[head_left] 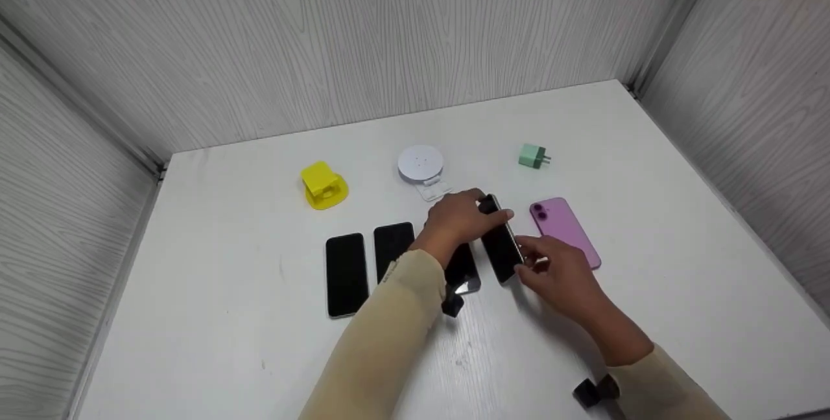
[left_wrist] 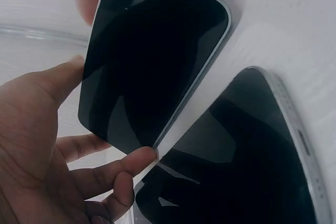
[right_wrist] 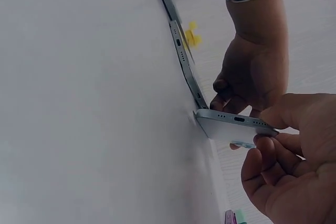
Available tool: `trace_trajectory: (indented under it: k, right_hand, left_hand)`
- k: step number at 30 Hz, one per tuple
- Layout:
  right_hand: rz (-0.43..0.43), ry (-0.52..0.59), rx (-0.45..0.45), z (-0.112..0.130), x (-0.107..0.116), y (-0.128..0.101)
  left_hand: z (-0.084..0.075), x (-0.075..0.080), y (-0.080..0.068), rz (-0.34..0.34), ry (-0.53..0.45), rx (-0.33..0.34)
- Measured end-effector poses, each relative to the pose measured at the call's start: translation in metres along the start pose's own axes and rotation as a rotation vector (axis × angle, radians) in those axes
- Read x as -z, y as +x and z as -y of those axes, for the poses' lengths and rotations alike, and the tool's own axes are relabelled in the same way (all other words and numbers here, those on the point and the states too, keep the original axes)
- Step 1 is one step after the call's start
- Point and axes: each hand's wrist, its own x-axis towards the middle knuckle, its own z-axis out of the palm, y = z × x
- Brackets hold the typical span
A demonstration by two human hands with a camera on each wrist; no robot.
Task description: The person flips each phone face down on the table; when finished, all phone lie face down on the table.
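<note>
A black-screened smartphone (head_left: 500, 246) is tilted up off the white table, its right long side raised. My left hand (head_left: 459, 216) grips its far end, thumb on one long edge and fingers at the other, as the left wrist view shows. With thumb and fingers my right hand (head_left: 559, 277) pinches the near right corner. In the right wrist view the phone's bottom edge (right_wrist: 239, 119) with its charging port faces the camera. Just left lies another smartphone (head_left: 463, 269), screen up, partly covered by my left arm. A pink smartphone (head_left: 569, 229) lies camera side up beyond my right hand.
Two more dark smartphones, one at the left (head_left: 346, 275) and one beside it (head_left: 393, 248), lie screen up. Behind them stand a yellow phone stand (head_left: 323, 185), a white round-topped stand (head_left: 421, 164) and a green plug adapter (head_left: 533, 155). Grey panels enclose the table (head_left: 214, 212).
</note>
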Motion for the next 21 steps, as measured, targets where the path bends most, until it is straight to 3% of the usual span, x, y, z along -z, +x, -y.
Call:
trace_trajectory:
  k: [10, 15, 21]
  right_hand:
    - [0.14, 0.131, -0.154, -0.001, -0.007, -0.004]
    - [0.14, 0.099, -0.206, 0.002, -0.008, -0.006]
    - [0.132, 0.045, -0.204, 0.004, -0.008, -0.01]
  left_hand:
    - [0.01, 0.009, 0.001, 0.046, -0.114, -0.053]
    - [0.018, 0.013, 0.0, 0.053, -0.156, -0.073]
    - [0.023, 0.015, 0.0, 0.065, -0.193, -0.103]
